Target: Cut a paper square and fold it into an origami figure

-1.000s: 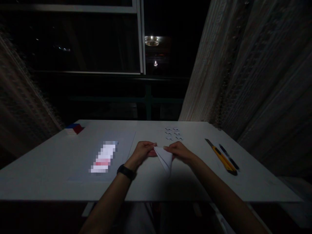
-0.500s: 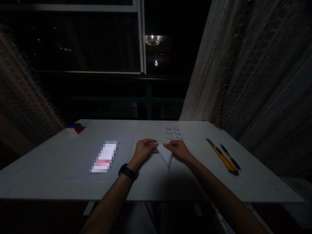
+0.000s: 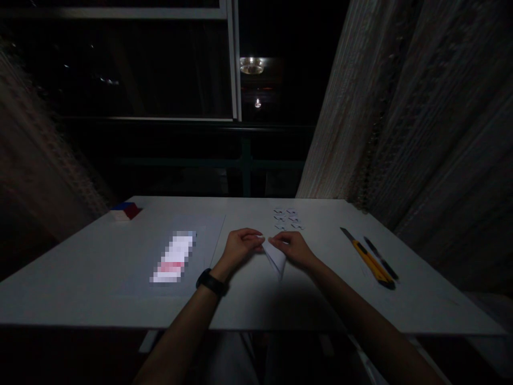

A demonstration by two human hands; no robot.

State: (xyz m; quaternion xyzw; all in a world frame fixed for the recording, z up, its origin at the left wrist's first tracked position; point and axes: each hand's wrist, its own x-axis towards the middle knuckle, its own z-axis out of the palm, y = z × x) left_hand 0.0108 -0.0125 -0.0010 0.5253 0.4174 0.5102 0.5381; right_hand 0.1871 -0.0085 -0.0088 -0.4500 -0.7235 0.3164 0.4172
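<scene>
A piece of white paper (image 3: 277, 258), folded into a narrow triangle with its point towards me, is held just above the white table (image 3: 248, 307). My left hand (image 3: 242, 247), with a black watch (image 3: 211, 282) on the wrist, pinches the paper's upper left corner. On the other side my right hand (image 3: 293, 248) pinches its upper edge between thumb and finger. The two sets of fingertips are close together. Beyond the hands lie several small pieces with dark marks (image 3: 289, 219), in rows; their kind is too dim to make out.
On the right lie a yellow utility knife (image 3: 371, 262), its blade out, and a dark pen (image 3: 380, 259). To the left a lit phone (image 3: 174, 258), its screen blurred, rests on a paper sheet (image 3: 212, 235). A colour cube (image 3: 125, 210) stands at the far left. Curtains (image 3: 340, 107) hang beyond.
Both hands still pinch the folded paper. The paper's lower point has shifted slightly to the right and tilted a little. The whole view has moved very slightly.
</scene>
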